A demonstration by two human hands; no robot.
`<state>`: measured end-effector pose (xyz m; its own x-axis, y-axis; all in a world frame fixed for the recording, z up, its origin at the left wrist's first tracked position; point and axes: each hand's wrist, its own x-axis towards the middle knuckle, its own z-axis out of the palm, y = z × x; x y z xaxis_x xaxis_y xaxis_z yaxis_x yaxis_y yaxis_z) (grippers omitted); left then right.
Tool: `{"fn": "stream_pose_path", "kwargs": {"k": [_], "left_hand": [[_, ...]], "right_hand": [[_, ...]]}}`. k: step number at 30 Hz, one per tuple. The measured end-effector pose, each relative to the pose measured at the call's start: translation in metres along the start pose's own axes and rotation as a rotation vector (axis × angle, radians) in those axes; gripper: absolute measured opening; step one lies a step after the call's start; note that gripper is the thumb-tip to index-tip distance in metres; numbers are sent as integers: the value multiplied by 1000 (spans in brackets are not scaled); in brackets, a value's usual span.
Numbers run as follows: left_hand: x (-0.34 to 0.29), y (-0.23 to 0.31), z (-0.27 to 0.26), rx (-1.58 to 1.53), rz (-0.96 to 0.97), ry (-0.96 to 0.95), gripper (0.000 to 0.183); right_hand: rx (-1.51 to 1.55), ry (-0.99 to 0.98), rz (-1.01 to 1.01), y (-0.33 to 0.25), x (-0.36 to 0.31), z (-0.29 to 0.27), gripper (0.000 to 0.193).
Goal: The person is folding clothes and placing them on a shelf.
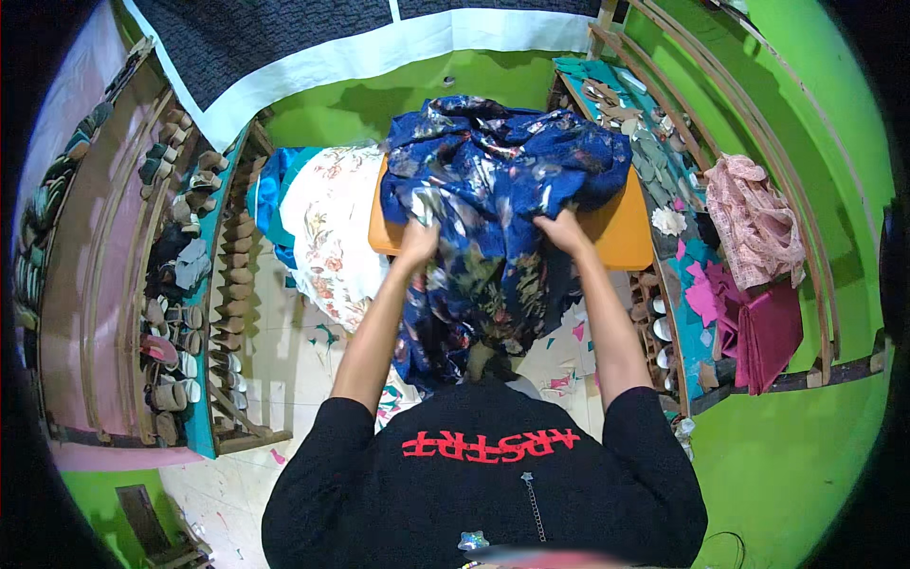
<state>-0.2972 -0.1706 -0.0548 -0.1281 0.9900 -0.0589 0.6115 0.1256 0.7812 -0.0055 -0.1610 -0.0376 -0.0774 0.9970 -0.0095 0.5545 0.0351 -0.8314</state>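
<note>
Blue cloth [502, 171], floral, bunched over the orange table [623, 226]; near end hangs past the table's front edge, toward me. My left hand [418, 241] is closed on the cloth at the table's left half. My right hand [563, 231] grips it at the right half, thumb on top, other fingers hidden. White cloth [325, 223] left of the table. Pink cloth [754, 223] well right of it.
</note>
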Motion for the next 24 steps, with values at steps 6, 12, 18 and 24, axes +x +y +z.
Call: {"fn": "stream_pose_path", "kwargs": {"k": [6,12,18,24], "left_hand": [[-111,-2,30,-77,-164,-1147,44],[-134,63,-9,-271,143,-1573,38],[-128,47,-5,-234,89,-1223,36],[-90,32,-45,-192,-86,-661,24]], "right_hand": [[-502,-209,239,13,-25,59,79],[-378,-924,-151,71,-106,110,47],[-296,-477,-62,45,-164,135,46],[-201,-633,433,87,-174,78,50]]}}
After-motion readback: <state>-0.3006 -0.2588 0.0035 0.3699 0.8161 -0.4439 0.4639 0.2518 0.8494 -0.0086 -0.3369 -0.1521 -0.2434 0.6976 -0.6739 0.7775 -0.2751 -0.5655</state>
